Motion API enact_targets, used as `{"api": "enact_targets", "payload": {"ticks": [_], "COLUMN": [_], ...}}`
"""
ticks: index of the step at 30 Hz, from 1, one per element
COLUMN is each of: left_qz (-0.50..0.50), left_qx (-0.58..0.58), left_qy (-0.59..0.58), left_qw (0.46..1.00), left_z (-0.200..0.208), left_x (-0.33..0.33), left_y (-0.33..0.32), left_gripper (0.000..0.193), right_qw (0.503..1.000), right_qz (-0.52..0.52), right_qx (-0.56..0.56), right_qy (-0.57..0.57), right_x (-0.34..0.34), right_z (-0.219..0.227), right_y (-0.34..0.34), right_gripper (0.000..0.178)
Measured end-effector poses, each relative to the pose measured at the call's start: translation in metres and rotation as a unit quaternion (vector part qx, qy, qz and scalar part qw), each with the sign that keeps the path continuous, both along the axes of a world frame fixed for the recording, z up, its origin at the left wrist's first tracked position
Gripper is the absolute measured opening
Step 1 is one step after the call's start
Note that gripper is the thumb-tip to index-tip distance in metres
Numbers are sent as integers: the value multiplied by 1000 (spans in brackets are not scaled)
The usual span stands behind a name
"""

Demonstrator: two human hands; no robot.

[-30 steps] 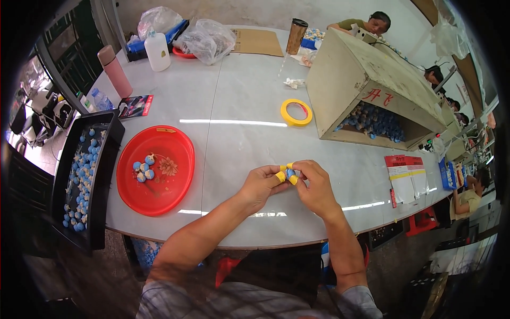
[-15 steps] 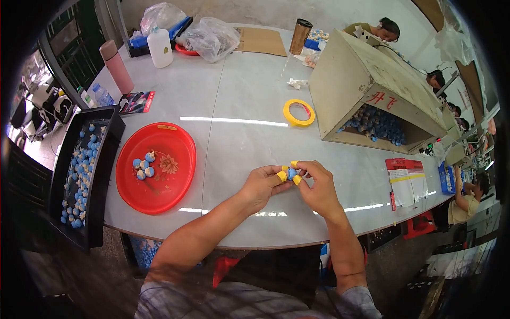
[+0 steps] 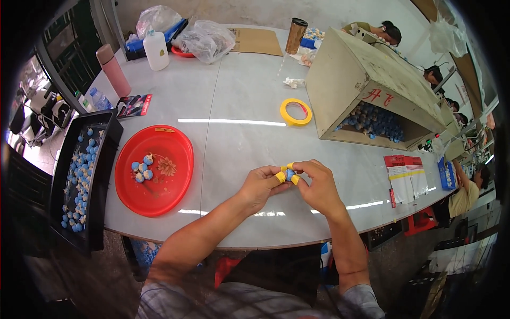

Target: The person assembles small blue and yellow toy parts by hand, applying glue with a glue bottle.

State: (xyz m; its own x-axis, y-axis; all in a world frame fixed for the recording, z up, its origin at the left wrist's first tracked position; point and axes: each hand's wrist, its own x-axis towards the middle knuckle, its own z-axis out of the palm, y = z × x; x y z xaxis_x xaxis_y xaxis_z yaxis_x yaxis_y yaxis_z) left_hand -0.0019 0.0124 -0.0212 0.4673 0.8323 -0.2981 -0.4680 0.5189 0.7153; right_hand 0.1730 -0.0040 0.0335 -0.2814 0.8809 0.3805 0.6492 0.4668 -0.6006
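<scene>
Over the grey table (image 3: 234,143), my left hand (image 3: 258,187) and my right hand (image 3: 320,187) meet fingertip to fingertip, both closed. Between them they pinch a small blue ball-shaped piece (image 3: 290,174), mostly covered by the fingers. Yellow tape wraps the thumb and a fingertip on each hand. To the left, a round red plate (image 3: 155,201) bears several blue-and-cream ball-shaped pieces (image 3: 140,176) in a small cluster. Farther left, a long black tray (image 3: 112,133) contains many similar pieces (image 3: 79,178).
A roll of yellow tape (image 3: 296,112) lies beyond my hands. Right of it stands a beige box (image 3: 340,66) with blue pieces (image 3: 372,119) inside. Red-and-white papers (image 3: 405,178) lie at right. A pink bottle (image 3: 113,72) and white bottle (image 3: 156,50) stand far left. Other people work at right.
The whole view has shifted slightly. My fingers have moved a little around the small blue piece, which stays pinched between both hands.
</scene>
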Motion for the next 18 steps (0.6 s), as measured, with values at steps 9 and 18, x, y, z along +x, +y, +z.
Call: {"api": "enact_targets", "payload": {"ticks": [9, 18], "left_qz": [5, 12], "left_qx": [-37, -51], "left_qy": [8, 35], "left_qw": [999, 998], "left_z": [7, 4], "left_x": [1, 0], "left_y": [-2, -5], "left_gripper": [26, 22], "right_qw": [964, 908], "right_qz": [-9, -48], "right_qx": [-221, -289], "right_qy": [150, 301], "right_x": [6, -16], "right_z": [-24, -44], "right_y": [9, 3], "right_gripper": [19, 20]}}
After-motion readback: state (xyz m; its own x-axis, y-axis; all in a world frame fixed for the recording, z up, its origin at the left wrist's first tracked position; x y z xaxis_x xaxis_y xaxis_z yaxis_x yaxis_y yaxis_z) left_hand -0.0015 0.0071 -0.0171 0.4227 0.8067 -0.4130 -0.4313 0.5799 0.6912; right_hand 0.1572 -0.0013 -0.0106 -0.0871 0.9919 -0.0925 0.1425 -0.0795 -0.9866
